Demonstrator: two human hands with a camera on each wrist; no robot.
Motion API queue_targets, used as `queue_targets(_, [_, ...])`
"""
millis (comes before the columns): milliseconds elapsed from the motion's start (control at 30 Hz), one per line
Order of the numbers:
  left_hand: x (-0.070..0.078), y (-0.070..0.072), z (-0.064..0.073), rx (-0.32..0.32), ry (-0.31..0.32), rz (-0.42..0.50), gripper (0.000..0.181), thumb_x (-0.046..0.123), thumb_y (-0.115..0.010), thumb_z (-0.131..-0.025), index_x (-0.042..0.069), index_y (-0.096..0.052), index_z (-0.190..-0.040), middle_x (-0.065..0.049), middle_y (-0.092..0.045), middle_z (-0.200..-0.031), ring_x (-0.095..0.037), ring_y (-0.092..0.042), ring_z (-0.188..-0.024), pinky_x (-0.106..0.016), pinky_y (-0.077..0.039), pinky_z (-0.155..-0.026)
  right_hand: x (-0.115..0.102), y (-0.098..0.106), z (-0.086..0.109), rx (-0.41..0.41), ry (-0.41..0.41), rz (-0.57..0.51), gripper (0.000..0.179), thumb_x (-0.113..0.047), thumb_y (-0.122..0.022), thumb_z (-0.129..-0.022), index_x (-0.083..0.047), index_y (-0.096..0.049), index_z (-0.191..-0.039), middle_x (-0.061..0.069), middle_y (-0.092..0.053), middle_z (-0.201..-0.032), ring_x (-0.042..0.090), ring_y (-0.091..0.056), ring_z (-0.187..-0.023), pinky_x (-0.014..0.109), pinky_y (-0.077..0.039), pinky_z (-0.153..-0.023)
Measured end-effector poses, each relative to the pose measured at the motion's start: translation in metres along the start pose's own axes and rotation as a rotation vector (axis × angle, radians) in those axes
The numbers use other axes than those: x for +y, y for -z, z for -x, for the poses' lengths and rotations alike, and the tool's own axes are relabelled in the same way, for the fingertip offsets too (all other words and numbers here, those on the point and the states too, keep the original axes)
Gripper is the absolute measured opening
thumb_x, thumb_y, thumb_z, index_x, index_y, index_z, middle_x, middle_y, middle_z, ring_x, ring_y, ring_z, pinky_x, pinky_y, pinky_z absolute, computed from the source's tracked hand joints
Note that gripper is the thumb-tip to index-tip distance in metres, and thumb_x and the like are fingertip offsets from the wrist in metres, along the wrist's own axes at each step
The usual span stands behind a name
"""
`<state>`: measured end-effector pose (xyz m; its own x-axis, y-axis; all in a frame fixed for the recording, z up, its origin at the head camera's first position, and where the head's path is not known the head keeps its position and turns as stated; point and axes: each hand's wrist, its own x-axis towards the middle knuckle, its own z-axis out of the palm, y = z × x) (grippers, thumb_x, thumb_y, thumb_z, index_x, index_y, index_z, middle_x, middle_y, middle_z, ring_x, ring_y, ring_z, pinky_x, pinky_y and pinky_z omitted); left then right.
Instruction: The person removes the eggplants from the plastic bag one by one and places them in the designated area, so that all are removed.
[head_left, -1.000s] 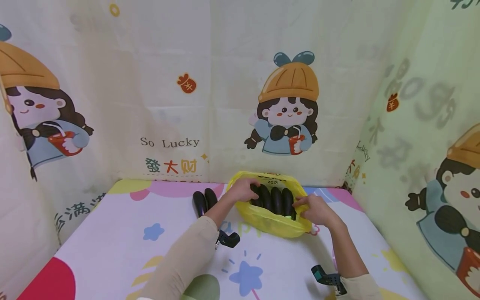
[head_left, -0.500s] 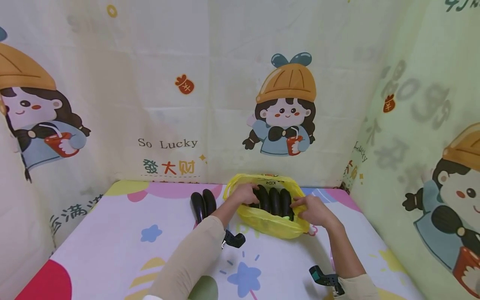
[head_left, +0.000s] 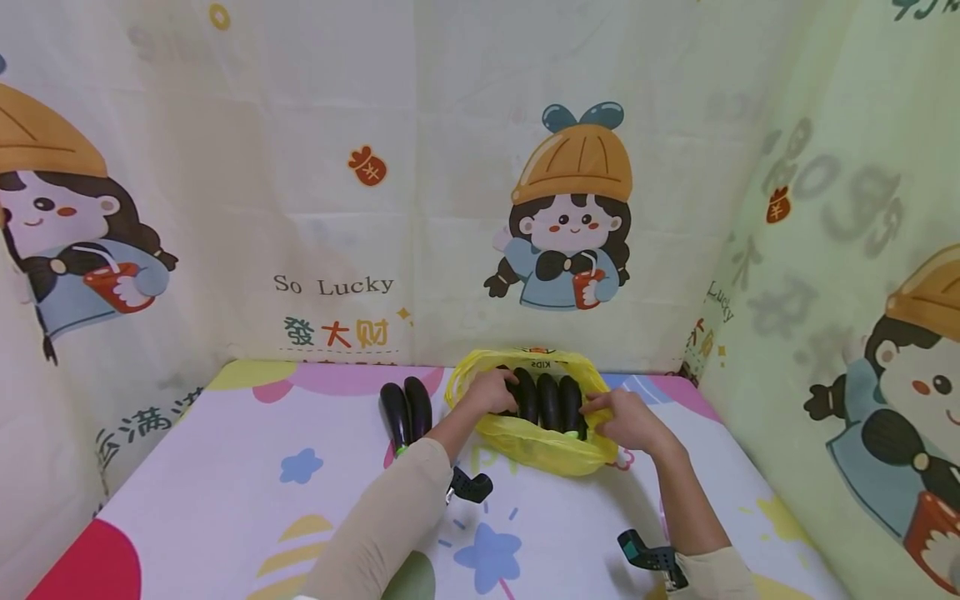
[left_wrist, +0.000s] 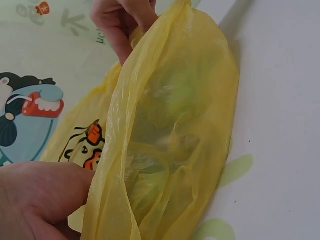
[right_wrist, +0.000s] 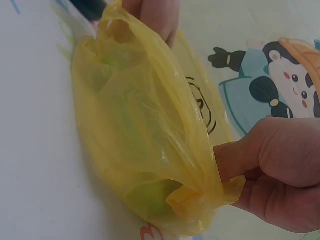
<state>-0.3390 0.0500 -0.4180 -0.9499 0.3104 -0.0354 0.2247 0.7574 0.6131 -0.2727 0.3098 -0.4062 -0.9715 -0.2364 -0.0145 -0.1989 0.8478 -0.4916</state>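
A yellow plastic bag sits mouth up on the table, several dark eggplants side by side inside. My left hand reaches over the bag's left rim, its fingers curled at the leftmost eggplant. In the left wrist view the fingertips of that hand are hidden behind the yellow film. At the opposite side, my right hand pinches the rim; a crumpled bit of film pokes out between its fingers in the right wrist view. Two more eggplants lie on the table left of the bag.
A patterned cloth covers the table. Behind it hangs a printed curtain, with further curtain panels at both sides. A black wrist camera mount is on the left wrist, another mount on the right.
My left hand has sunk slightly into the bag with the leftmost eggplant. The right hand keeps its place at the rim. The head view has shifted a little.
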Motion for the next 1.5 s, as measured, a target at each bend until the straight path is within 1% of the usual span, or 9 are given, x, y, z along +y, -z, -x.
queue_targets(67, [-0.001, -0.001, 0.0, 0.011, -0.005, 0.004, 0.051, 0.008, -0.081, -0.08, 0.012, -0.071, -0.13, -0.007, -0.079, -0.094, -0.023, -0.054, -0.091, -0.027, -0.05, -0.071, 0.0, 0.0, 0.0, 0.0, 0.0, -0.001, 0.038, 0.007, -0.067, -0.083, -0.004, -0.079, -0.117, 0.022, -0.061, -0.145, 0.054, -0.046, -0.138, 0.053, -0.058, -0.098])
queue_targets(233, [-0.001, -0.003, -0.001, 0.021, 0.01, 0.032, 0.052, 0.0, -0.075, -0.079, 0.011, -0.071, -0.13, -0.005, -0.075, -0.083, -0.024, -0.047, -0.083, -0.025, -0.038, -0.056, 0.0, 0.0, 0.0, -0.003, 0.004, 0.001, 0.038, 0.007, -0.067, -0.083, -0.004, -0.079, -0.117, 0.022, -0.061, -0.145, 0.054, -0.046, -0.137, 0.053, -0.058, -0.098])
queue_targets(467, [-0.001, -0.003, -0.004, 0.011, 0.058, 0.117, 0.057, -0.006, -0.072, -0.079, 0.011, -0.07, -0.133, -0.008, -0.074, -0.081, -0.017, -0.038, -0.06, -0.025, -0.034, -0.048, 0.0, 0.002, 0.0, -0.004, 0.017, 0.006, 0.038, 0.007, -0.067, -0.083, -0.005, -0.079, -0.117, 0.022, -0.061, -0.145, 0.055, -0.046, -0.137, 0.051, -0.059, -0.096])
queue_targets(700, [0.003, 0.001, -0.003, 0.019, 0.077, 0.21, 0.059, -0.004, -0.071, -0.081, 0.014, -0.068, -0.136, -0.006, -0.071, -0.075, -0.011, -0.043, -0.044, -0.024, -0.04, -0.044, -0.001, 0.002, 0.001, -0.004, 0.015, 0.017, 0.038, 0.006, -0.068, -0.083, -0.005, -0.08, -0.117, 0.022, -0.061, -0.146, 0.055, -0.046, -0.137, 0.05, -0.059, -0.094])
queue_targets(767, [0.004, 0.003, -0.002, 0.02, 0.079, 0.224, 0.058, -0.003, -0.072, -0.082, 0.015, -0.067, -0.137, -0.009, -0.072, -0.077, -0.013, -0.046, -0.044, -0.025, -0.043, -0.044, -0.001, 0.002, 0.001, -0.003, 0.015, 0.015, 0.038, 0.006, -0.068, -0.083, -0.005, -0.079, -0.117, 0.022, -0.061, -0.146, 0.055, -0.047, -0.137, 0.049, -0.06, -0.092])
queue_targets(1000, [0.006, 0.009, 0.004, 0.033, 0.077, 0.308, 0.054, 0.001, -0.074, -0.084, 0.013, -0.068, -0.136, -0.017, -0.071, -0.117, -0.025, -0.064, -0.058, -0.028, -0.055, -0.05, -0.002, 0.003, 0.001, -0.002, 0.021, 0.008, 0.038, 0.006, -0.066, -0.083, -0.003, -0.079, -0.117, 0.023, -0.061, -0.145, 0.055, -0.047, -0.136, 0.046, -0.06, -0.089])
queue_targets(1133, [0.006, 0.011, 0.004, 0.027, 0.076, 0.383, 0.052, 0.003, -0.076, -0.085, 0.014, -0.069, -0.136, -0.016, -0.07, -0.121, -0.025, -0.065, -0.063, -0.032, -0.06, -0.058, -0.003, 0.004, 0.001, -0.002, 0.03, 0.017, 0.038, 0.007, -0.066, -0.083, -0.003, -0.079, -0.117, 0.024, -0.062, -0.144, 0.056, -0.048, -0.135, 0.045, -0.059, -0.088])
queue_targets(1267, [0.005, 0.013, 0.005, 0.009, 0.082, 0.478, 0.052, 0.005, -0.079, -0.085, 0.012, -0.069, -0.136, -0.017, -0.065, -0.13, -0.026, -0.071, -0.073, -0.041, -0.064, -0.073, -0.003, 0.004, 0.001, -0.005, 0.028, 0.017, 0.038, 0.007, -0.065, -0.083, -0.003, -0.079, -0.117, 0.025, -0.061, -0.144, 0.056, -0.048, -0.135, 0.042, -0.058, -0.084])
queue_targets(1500, [0.004, 0.016, 0.008, -0.034, 0.064, 0.607, 0.058, 0.004, -0.077, -0.086, 0.008, -0.063, -0.142, -0.022, -0.06, -0.139, -0.029, -0.073, -0.079, -0.053, -0.061, -0.09, -0.002, 0.003, 0.001, -0.007, 0.025, 0.01, 0.038, 0.007, -0.065, -0.083, -0.003, -0.079, -0.117, 0.025, -0.061, -0.144, 0.056, -0.048, -0.135, 0.037, -0.056, -0.08])
